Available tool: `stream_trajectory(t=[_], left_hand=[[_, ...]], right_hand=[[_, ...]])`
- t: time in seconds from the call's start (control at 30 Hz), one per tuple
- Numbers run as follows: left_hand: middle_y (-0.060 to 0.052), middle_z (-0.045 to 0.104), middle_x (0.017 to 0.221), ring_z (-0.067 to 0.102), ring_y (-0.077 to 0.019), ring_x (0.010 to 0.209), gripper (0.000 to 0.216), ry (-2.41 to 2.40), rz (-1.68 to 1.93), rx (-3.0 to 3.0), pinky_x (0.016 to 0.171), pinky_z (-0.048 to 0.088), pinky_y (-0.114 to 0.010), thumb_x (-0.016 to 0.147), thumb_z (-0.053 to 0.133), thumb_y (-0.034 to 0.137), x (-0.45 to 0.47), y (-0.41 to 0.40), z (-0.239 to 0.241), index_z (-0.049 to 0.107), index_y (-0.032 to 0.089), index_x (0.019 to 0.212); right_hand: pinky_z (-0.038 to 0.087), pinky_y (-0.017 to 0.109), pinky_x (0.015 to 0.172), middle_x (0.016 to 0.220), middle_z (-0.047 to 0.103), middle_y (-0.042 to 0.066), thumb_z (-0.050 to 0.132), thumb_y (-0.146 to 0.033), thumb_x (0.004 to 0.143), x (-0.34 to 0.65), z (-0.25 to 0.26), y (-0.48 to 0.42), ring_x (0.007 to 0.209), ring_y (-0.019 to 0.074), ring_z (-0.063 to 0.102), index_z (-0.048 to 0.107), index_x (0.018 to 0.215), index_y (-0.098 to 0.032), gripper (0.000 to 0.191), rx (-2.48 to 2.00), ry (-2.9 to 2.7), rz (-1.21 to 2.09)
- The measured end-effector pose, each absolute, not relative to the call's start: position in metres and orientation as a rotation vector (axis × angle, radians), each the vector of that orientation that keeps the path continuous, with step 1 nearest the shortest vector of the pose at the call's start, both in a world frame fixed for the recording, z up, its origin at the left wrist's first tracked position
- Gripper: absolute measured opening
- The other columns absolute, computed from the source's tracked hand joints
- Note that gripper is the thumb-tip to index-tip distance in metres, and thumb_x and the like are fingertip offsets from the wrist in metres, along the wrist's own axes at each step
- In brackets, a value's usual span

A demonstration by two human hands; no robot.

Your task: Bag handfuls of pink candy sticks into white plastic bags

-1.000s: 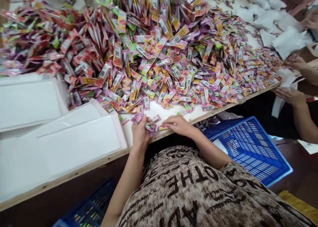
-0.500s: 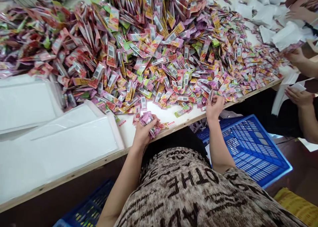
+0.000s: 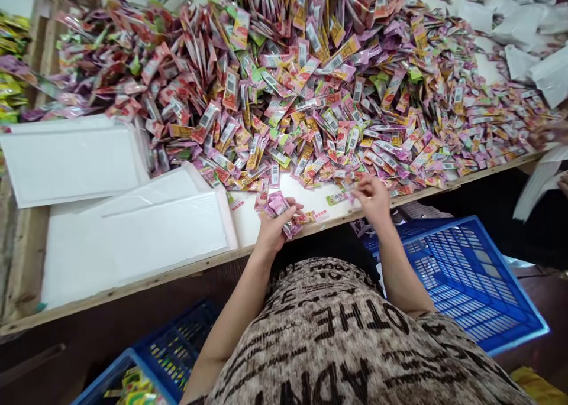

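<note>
In my left hand (image 3: pixel 276 230), near the table's front edge, is a small bunch of purple-pink candy packets (image 3: pixel 280 211), with the fingers closed round it. My right hand (image 3: pixel 373 199) is to the right, just above the table's edge, its thumb and fingertips pinching a small pinkish packet (image 3: pixel 350 193) that is blurred. A green packet (image 3: pixel 336 198) lies on the white tabletop between the hands. Close to my left fingertips lie a yellow-orange packet (image 3: pixel 306 217) and a small red-and-white slip (image 3: pixel 320 215). Behind both hands rises a large heap of mixed packets (image 3: pixel 284 115).
White flat panels in clear wrap (image 3: pixel 164 224) lie on the left of the table. A wooden rim (image 3: pixel 133 285) runs along its front. A blue crate (image 3: pixel 479 287) stands below at right, another blue crate (image 3: pixel 128 363) at lower left. White bags (image 3: pixel 523 23) and a co-worker's hand (image 3: pixel 548 134) are at right.
The view has swung left, showing more of the table's left end. My right hand has moved left from the heap's edge, closer to my left hand, which keeps its bunch of packets.
</note>
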State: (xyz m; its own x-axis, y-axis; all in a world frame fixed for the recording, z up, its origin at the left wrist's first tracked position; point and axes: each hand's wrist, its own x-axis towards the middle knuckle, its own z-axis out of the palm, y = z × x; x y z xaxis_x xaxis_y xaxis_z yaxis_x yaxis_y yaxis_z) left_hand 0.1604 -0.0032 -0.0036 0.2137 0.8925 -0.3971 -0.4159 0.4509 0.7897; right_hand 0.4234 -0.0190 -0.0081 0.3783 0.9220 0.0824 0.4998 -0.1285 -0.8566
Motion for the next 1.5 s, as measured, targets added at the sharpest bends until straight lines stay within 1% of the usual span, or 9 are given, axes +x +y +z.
stream_trajectory(t=[0.1, 0.23, 0.5, 0.57, 0.7, 0.93, 1.13, 1.33, 1.5], left_hand=[[-0.007, 0.074, 0.097, 0.068, -0.0182, 0.081, 0.046, 0.977, 0.934, 0.653, 0.072, 0.055, -0.031, 0.063, 0.088, 0.032, 0.173, -0.004, -0.003, 0.070, 0.018, 0.103], [-0.004, 0.073, 0.089, 0.068, -0.0191, 0.085, 0.029, 1.017, 1.007, 0.724, 0.082, 0.055, -0.033, 0.064, 0.087, 0.030, 0.167, -0.003, -0.004, 0.072, 0.017, 0.085], [0.007, 0.041, 0.052, 0.045, -0.0080, 0.050, 0.032, 0.831, 1.178, 0.407, 0.060, 0.046, -0.025, 0.073, 0.082, 0.033, 0.094, -0.006, -0.006, 0.054, 0.018, 0.071], [0.007, 0.041, 0.052, 0.044, -0.0081, 0.050, 0.031, 0.755, 1.163, 0.372, 0.061, 0.045, -0.025, 0.073, 0.082, 0.033, 0.086, -0.009, -0.009, 0.055, 0.018, 0.074], [0.006, 0.040, 0.052, 0.042, -0.0077, 0.050, 0.029, 0.587, 1.143, 0.317, 0.060, 0.042, -0.024, 0.071, 0.083, 0.033, 0.081, -0.007, -0.012, 0.059, 0.018, 0.079], [0.004, 0.045, 0.052, 0.047, -0.0100, 0.050, 0.020, 0.528, 1.094, 0.350, 0.060, 0.041, -0.027, 0.076, 0.078, 0.029, 0.081, -0.008, -0.012, 0.063, 0.017, 0.081], [0.005, 0.042, 0.050, 0.044, -0.0095, 0.048, 0.027, 0.497, 1.156, 0.326, 0.060, 0.041, -0.028, 0.071, 0.080, 0.034, 0.080, -0.008, -0.011, 0.060, 0.018, 0.077], [0.005, 0.039, 0.047, 0.042, -0.0096, 0.045, 0.026, 0.428, 1.167, 0.360, 0.057, 0.039, -0.027, 0.070, 0.080, 0.035, 0.075, -0.013, -0.012, 0.059, 0.019, 0.075], [0.006, 0.038, 0.045, 0.039, -0.0086, 0.041, 0.028, 0.375, 1.199, 0.349, 0.052, 0.036, -0.027, 0.068, 0.080, 0.035, 0.072, -0.016, -0.014, 0.058, 0.019, 0.072]], right_hand=[[0.052, 0.034, 0.077, 0.091, 0.070, 0.003, 0.059, -0.028, 0.085, 0.366, 0.000, -0.026, 0.084, 0.0203, 0.066, 0.064, 0.094, -0.024, 0.011, -1.484, -1.586, 0.864], [0.050, 0.035, 0.083, 0.099, 0.073, 0.004, 0.051, -0.020, 0.092, 0.334, -0.001, -0.012, 0.091, 0.0207, 0.065, 0.072, 0.105, -0.028, 0.026, -1.250, -1.846, 0.929], [0.031, 0.052, 0.102, 0.128, 0.062, 0.013, 0.049, -0.009, 0.088, 0.367, -0.008, 0.071, 0.126, 0.0333, 0.044, 0.070, 0.107, -0.021, 0.031, -1.586, -2.287, 0.253], [0.032, 0.049, 0.101, 0.119, 0.065, 0.012, 0.048, -0.012, 0.090, 0.373, -0.007, 0.079, 0.121, 0.0309, 0.047, 0.068, 0.100, -0.020, 0.025, -1.524, -2.331, 0.259], [0.040, 0.038, 0.085, 0.102, 0.063, 0.010, 0.039, -0.019, 0.097, 0.381, -0.001, 0.089, 0.095, 0.0239, 0.055, 0.061, 0.116, -0.020, 0.030, -1.477, -2.210, 0.342], [0.035, 0.037, 0.082, 0.093, 0.059, 0.010, 0.049, -0.023, 0.094, 0.361, 0.006, 0.101, 0.093, 0.0253, 0.049, 0.069, 0.089, -0.020, 0.020, -1.251, -2.678, 0.384], [0.035, 0.036, 0.077, 0.096, 0.063, 0.011, 0.047, -0.024, 0.093, 0.343, 0.016, 0.118, 0.087, 0.0253, 0.054, 0.056, 0.111, -0.016, 0.021, -1.520, -2.494, 0.391], [0.032, 0.042, 0.086, 0.100, 0.060, 0.015, 0.052, -0.009, 0.079, 0.329, 0.015, 0.141, 0.098, 0.0302, 0.052, 0.062, 0.096, -0.015, 0.021, -1.461, -2.891, 0.134], [0.036, 0.035, 0.074, 0.094, 0.062, 0.010, 0.054, -0.024, 0.083, 0.316, 0.027, 0.108, 0.085, 0.0264, 0.053, 0.056, 0.104, -0.018, 0.022, -1.485, -2.599, 0.555]])
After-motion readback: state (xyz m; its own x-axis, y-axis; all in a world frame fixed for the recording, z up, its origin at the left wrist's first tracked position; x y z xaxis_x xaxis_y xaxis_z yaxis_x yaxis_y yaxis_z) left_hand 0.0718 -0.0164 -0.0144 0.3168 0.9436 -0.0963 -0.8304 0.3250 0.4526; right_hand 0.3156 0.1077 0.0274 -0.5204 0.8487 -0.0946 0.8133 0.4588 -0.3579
